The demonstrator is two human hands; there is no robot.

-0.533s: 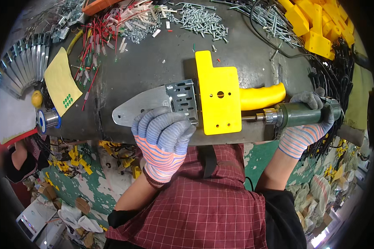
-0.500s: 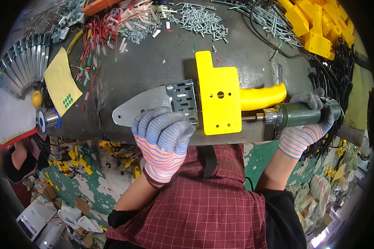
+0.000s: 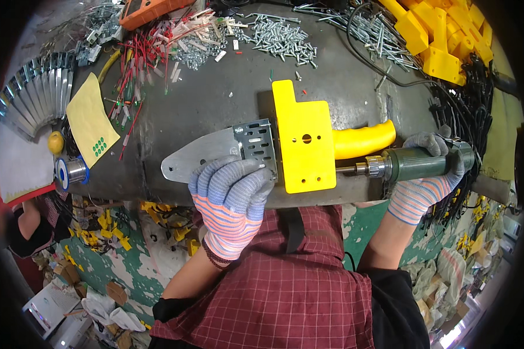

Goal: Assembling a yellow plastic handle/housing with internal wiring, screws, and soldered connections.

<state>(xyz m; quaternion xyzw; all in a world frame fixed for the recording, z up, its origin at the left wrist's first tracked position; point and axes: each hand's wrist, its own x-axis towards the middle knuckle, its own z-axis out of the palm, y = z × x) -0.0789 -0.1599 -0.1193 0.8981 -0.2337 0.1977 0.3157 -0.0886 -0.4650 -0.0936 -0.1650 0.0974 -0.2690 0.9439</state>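
A yellow plastic handle housing (image 3: pixel 305 151) with a grip lies on the bench before me. At its left side is a pointed grey metal plate (image 3: pixel 201 145) whose right end is a slotted bracket (image 3: pixel 256 139). My left hand (image 3: pixel 230 189), in a striped grey-palmed glove, is closed over the lower edge of this metal piece, its fingertips by the slots. My right hand (image 3: pixel 431 174), gloved alike, grips a green power screwdriver (image 3: pixel 416 163) lying level. The screwdriver's bit points left into the lower right side of the housing; its tip is hidden there.
Loose screws (image 3: pixel 282 38), red-wired parts (image 3: pixel 151 58) and long bolts (image 3: pixel 372 38) lie along the back. More yellow housings (image 3: pixel 442 35) pile at far right beside black cables (image 3: pixel 477 110). At left are fanned metal plates (image 3: pixel 35 93), a yellow card (image 3: pixel 93 119) and a solder spool (image 3: pixel 73 170).
The whole bench view has shifted slightly downward. Both hands keep their holds, and the screwdriver stays in line with the housing.
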